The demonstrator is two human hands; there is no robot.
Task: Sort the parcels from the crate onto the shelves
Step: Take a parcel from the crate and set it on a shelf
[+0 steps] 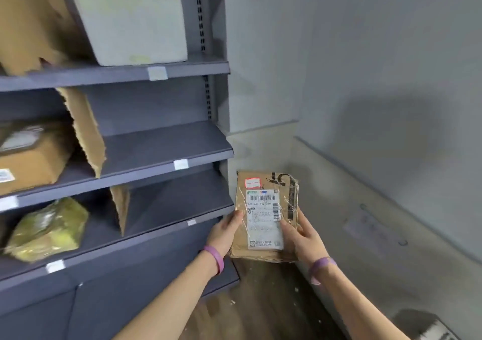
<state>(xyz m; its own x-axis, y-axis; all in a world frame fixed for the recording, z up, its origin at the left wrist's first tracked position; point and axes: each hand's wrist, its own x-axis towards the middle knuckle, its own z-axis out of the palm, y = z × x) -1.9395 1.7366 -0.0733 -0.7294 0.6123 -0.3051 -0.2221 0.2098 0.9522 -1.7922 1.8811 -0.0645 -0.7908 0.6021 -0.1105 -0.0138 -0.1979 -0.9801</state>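
I hold a flat brown cardboard parcel (271, 183) with a white shipping label and clear tape, upright in front of me, just right of the grey shelf unit (167, 154). My left hand (227, 231) grips its lower left edge. My right hand (300, 235) grips its lower right side, thumb on the label. Both wrists wear purple bands. The crate is not in view.
The shelves hold a white foam box (130, 26) on top, a brown box (28, 159) in the middle left and a yellow-green wrapped parcel (47, 228) lower left. Torn cardboard dividers (86, 128) split the shelves. A grey wall (391, 78) stands to the right.
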